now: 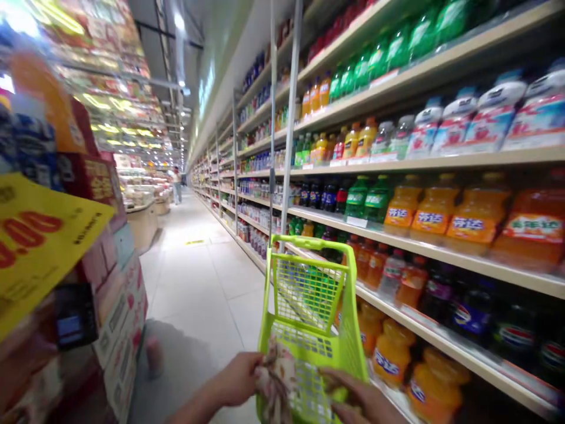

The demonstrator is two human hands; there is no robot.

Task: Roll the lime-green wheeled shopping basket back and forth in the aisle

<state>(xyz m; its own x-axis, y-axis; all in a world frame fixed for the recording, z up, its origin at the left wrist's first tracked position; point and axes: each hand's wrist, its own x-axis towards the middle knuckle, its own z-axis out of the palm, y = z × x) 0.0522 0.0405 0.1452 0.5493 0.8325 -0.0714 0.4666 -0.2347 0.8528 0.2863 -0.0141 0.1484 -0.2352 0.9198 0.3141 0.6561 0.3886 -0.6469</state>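
My left hand (241,377) is closed on a crumpled, patterned cloth (279,380) in pale pink and beige. The cloth hangs over the near part of a lime-green plastic shopping cart (352,330); whether it is a bag cannot be made out. My right hand (359,397) is over the cart's near right side, somewhat blurred. Its fingers look stretched out and apart, and no object shows in them. The cart has a grid-like basket, and its raised handle (309,242) points away from me. Its lowest part is cut off by the frame.
Shelves of bottled drinks (435,206) run along the right, close to the cart. Stacked boxes (117,324) with a yellow price sign (48,247) stand at the left. A tiled aisle (194,288) stretches ahead, with a person (177,185) far down it.
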